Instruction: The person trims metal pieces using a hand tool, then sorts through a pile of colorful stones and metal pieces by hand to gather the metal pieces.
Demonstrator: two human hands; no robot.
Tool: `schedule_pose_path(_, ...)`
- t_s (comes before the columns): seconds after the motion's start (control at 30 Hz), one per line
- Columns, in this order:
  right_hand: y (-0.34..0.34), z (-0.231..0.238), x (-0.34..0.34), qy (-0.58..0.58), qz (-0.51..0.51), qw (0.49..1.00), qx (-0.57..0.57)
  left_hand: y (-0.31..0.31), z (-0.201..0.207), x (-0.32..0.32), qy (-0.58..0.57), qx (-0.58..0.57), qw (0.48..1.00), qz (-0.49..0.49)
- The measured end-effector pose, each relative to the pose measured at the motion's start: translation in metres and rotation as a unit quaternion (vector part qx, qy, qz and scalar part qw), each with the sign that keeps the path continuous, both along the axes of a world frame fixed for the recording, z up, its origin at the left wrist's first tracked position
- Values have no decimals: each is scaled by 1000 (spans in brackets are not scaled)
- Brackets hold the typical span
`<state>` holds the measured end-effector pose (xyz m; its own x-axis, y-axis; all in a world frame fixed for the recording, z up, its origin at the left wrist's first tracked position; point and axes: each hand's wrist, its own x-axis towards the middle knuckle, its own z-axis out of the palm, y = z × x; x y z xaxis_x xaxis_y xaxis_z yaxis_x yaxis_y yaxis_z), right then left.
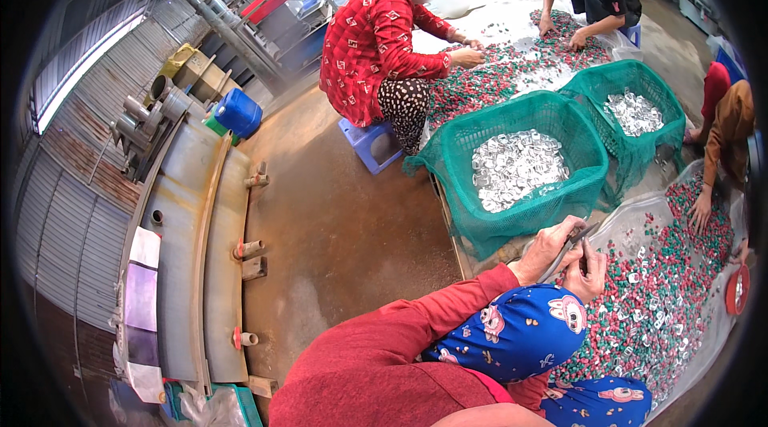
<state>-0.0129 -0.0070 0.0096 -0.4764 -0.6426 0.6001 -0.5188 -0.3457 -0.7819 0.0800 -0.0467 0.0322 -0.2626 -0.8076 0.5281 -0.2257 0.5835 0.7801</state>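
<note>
Our left hand (550,249) and right hand (590,277) both grip thin metal pliers (570,248), clenched, above red and green caps (656,299).

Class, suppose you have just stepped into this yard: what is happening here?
The person wearing the camera, in a red sleeve, holds a thin dark metal tool with both hands, left hand and right hand, over a heap of small red, green and silvery pieces on a clear plastic sheet. Two green mesh baskets ahead hold silvery metal pieces. Other people squat around, hands in similar heaps; one, in a red patterned shirt, sits on a blue stool.
</note>
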Motion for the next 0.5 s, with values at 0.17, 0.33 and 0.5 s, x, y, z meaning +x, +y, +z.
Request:
schedule_pose_path(0.17, 3, 6, 6, 34, 7, 999, 9, 0, -3, 0, 26, 65, 998, 11)
schedule_pose_path(0.33, 1, -6, 2, -46, -13, 998, 35, -5, -12, -1, 74, 101, 992, -36)
schedule_pose_path(0.5, -9, -7, 0, -77, -5, 997, -28, -8, -6, 5, 101, 202, 965, -130)
